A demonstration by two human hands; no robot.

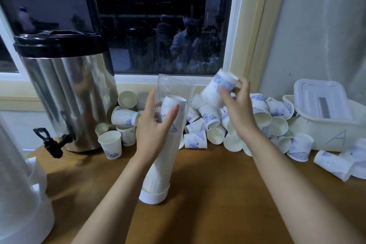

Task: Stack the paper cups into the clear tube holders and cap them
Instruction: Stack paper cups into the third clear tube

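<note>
A brown wooden table (217, 194) runs under a dark window (158, 25). At the back left stands a steel drink urn (69, 95) with a black lid and a black tap. At the left edge, close to the camera, is a blurred clear tube on a white base (17, 174). At the right sits a white plastic tub (324, 130) marked with the letter A, with a white lid (318, 93) resting in it.

A loose pile of paper cups (210, 125), white with blue print, spreads along the back of the table from the urn to the tub, some upright and many on their sides.

In front of the pile, a clear tube holder (174, 89) leans slightly to the right, its white bottom cap (154, 196) on the table. A stack of cups (162, 164) fills it well past halfway, and its top is open.

The left hand (154, 125) grasps the tube holder around its upper part, thumb on one side and fingers on the other. The right hand (239, 109) is raised just right of the open top, above the pile, and pinches a single paper cup (217, 89) by its bottom end, the cup tilted with its mouth pointing down and to the left.
</note>
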